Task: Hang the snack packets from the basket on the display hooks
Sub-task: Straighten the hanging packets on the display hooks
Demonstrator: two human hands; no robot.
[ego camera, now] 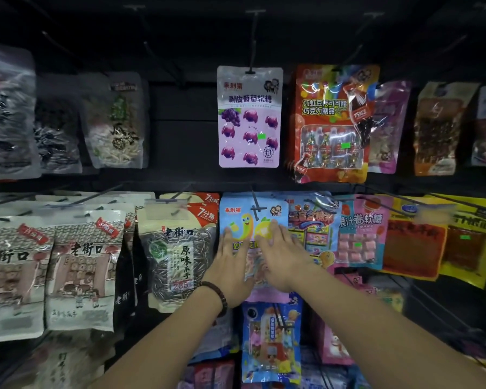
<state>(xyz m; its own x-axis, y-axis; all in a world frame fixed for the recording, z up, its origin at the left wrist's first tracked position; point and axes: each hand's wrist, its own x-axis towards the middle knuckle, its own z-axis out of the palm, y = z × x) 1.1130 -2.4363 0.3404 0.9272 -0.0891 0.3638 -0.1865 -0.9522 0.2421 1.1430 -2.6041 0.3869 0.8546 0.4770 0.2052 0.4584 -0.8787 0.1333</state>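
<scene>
A light-blue candy packet (253, 217) with a yellow cartoon figure hangs on a black display hook (257, 207) in the middle row. My left hand (232, 265) and my right hand (282, 259) both lie flat against its front, fingers spread and pointing up. Neither hand grips anything. My left wrist wears a dark bead bracelet. The lower half of the packet is hidden behind my hands. The basket is out of view.
A purple grape-candy packet (249, 116) hangs on the hook above, next to an orange-red chocolate packet (331, 122). Sunflower-seed bags (177, 254) hang to the left, pink and yellow packets (362, 234) to the right. A blue packet (270, 341) hangs below. Bare hooks (163, 60) stick out upper left.
</scene>
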